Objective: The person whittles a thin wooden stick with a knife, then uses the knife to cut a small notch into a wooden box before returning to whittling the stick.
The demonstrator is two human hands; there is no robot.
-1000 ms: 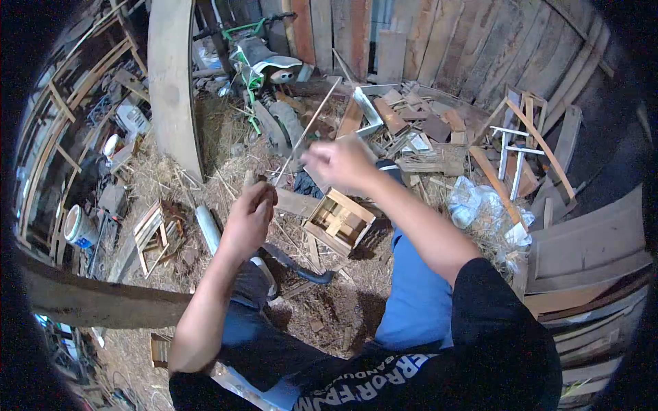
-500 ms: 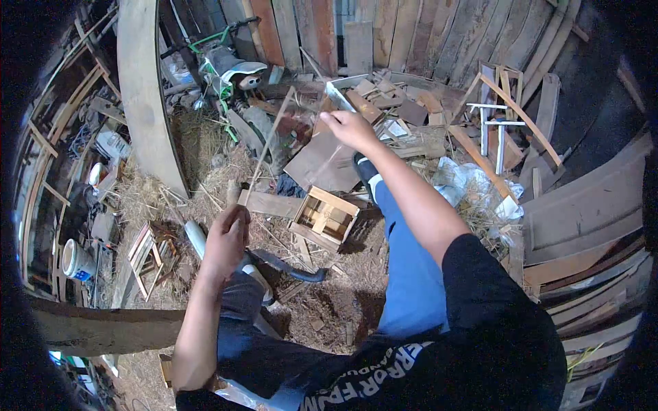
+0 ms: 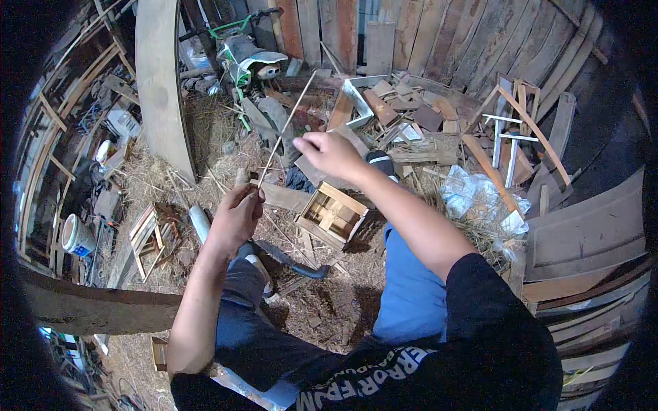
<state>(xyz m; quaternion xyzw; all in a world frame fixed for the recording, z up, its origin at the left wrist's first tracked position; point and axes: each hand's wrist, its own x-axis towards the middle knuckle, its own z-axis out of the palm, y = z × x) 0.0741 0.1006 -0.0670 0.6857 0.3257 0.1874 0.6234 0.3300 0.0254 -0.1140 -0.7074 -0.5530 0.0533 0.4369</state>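
In the head view, my left hand (image 3: 236, 214) pinches the lower end of a thin wooden strip (image 3: 288, 127), which slants up and away to the right. My right hand (image 3: 329, 155) is closed beside the strip's middle, its fingertips close to the wood. Whether it touches the strip or holds something small cannot be made out. Below my hands, a small open wooden box (image 3: 332, 216) with pieces of wood inside sits on the ground between my legs. A curved dark tool or bar (image 3: 291, 260) lies near my left foot.
Wood offcuts (image 3: 411, 113) are heaped at the back by a plank wall. A green-framed bike (image 3: 243, 65) stands behind a tall curved board (image 3: 159, 89). On the left are a white bucket (image 3: 78, 235) and a small slatted wooden frame (image 3: 154, 236); panels (image 3: 586, 226) lean at right.
My right hand has moved down and left along the strip, closer to my left hand. The camera view has shifted slightly. My left hand still holds the strip.
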